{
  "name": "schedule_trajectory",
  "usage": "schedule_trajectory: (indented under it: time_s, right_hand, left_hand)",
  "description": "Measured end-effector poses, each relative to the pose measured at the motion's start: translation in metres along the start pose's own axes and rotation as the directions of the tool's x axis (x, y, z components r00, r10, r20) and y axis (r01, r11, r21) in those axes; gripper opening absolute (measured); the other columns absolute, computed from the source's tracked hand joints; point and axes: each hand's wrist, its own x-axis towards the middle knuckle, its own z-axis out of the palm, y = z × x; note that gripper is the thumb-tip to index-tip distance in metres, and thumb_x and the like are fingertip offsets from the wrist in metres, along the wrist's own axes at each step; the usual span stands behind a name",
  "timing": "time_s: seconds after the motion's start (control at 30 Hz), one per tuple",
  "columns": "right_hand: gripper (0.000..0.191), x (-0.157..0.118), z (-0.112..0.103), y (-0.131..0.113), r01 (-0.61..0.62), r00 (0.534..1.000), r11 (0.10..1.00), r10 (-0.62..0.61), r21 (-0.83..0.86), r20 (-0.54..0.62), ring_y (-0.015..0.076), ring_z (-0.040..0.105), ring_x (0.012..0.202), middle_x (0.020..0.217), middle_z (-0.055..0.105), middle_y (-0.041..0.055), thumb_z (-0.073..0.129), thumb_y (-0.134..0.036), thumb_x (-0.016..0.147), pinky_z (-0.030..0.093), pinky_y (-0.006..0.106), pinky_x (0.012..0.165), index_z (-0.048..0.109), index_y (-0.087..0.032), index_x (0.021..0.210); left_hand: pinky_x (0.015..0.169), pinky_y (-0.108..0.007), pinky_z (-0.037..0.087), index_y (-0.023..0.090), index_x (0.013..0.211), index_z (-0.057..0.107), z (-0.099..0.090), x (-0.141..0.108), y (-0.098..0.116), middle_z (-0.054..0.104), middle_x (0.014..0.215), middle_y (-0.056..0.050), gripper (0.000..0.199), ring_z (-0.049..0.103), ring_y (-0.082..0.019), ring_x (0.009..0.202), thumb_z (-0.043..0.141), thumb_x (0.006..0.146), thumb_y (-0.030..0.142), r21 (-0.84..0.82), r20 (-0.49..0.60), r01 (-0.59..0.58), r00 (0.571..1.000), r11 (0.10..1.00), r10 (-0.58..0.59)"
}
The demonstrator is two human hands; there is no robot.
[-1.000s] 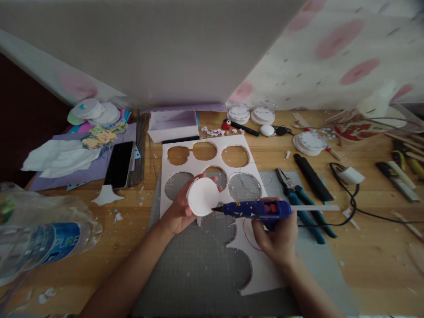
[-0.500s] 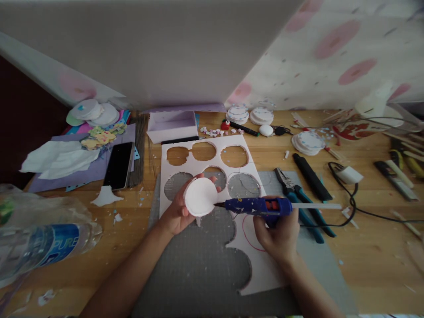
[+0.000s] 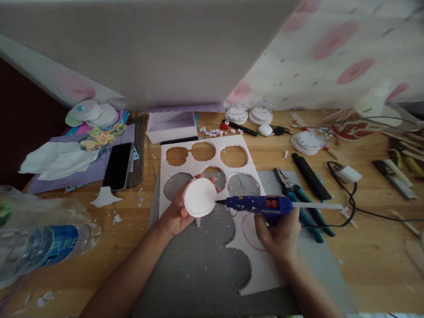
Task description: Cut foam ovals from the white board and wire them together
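A round white foam disc is tilted up in my left hand, whose fingers wrap round its edge from behind. My right hand grips the handle of a blue hot glue gun. A white glue stick sticks out of its back end. The gun's dark nozzle points left and meets the right edge of the disc, or is very close to it. Beneath both hands lies a white foam sheet with round holes cut in it, on a grey cutting mat.
Teal-handled pliers and a black cutter lie right of the mat, beside a dark cord with a white plug. A phone and a plastic bottle are on the left. Behind are a lilac box and decorated white discs.
The glue gun has shifted very slightly to the right along the disc's edge. Otherwise both hands keep nearly the same pose, with a small shift of the whole view.
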Motion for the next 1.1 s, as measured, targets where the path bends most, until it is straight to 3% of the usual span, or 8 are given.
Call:
schedule_trajectory:
  time_s: [0.37, 0.77, 0.93, 1.1]
  right_hand:
    - [0.022, 0.002, 0.0, -0.002, -0.014, 1.0, 1.0, 0.013, -0.019, -0.026, 0.0156, 0.05, 0.046, 0.066, 0.049, -0.0024, 0.055, -0.026, 0.075, 0.034, 0.024, 0.043, 0.051, -0.022, 0.096]
    - [0.022, 0.001, 0.0, -0.003, -0.061, 0.998, 0.998, 0.06, -0.025, -0.033, 0.0158, 0.052, 0.047, 0.067, 0.051, -0.0013, 0.056, -0.028, 0.074, 0.037, 0.025, 0.044, 0.054, -0.021, 0.094]
    - [0.029, -0.002, 0.005, -0.004, -0.195, 0.975, 0.981, 0.195, 0.019, -0.106, 0.0139, 0.052, 0.046, 0.065, 0.052, -0.0022, 0.066, -0.031, 0.069, 0.043, 0.026, 0.048, 0.054, -0.019, 0.093]
    - [0.041, -0.001, 0.01, -0.002, -0.159, 0.976, 0.985, 0.166, 0.06, -0.14, 0.013, 0.053, 0.044, 0.064, 0.051, -0.0061, 0.073, -0.038, 0.065, 0.042, 0.023, 0.043, 0.05, -0.021, 0.094]
  left_hand:
    - [0.101, -0.053, 0.046, 0.031, 0.132, 0.053, -0.001, -0.001, 0.0, 0.047, 0.144, -0.011, 0.089, 0.044, -0.04, 0.131, 0.088, 0.052, 0.051, 0.021, 0.013, 0.004, 1.0, 1.0, -0.005]
    - [0.105, -0.055, 0.04, 0.029, 0.131, 0.054, -0.001, -0.001, -0.002, 0.051, 0.14, -0.013, 0.086, 0.044, -0.039, 0.132, 0.086, 0.055, 0.053, 0.043, 0.034, -0.006, 0.999, 0.999, 0.004]
    - [0.11, -0.052, 0.034, 0.028, 0.129, 0.055, 0.002, 0.0, -0.001, 0.053, 0.138, -0.012, 0.083, 0.043, -0.036, 0.133, 0.086, 0.056, 0.053, 0.047, 0.057, -0.006, 0.998, 0.999, 0.003]
    - [0.109, -0.051, 0.036, 0.027, 0.128, 0.056, 0.003, 0.0, 0.001, 0.055, 0.136, -0.012, 0.08, 0.039, -0.036, 0.135, 0.085, 0.057, 0.052, 0.029, 0.049, -0.007, 0.999, 1.0, 0.006]
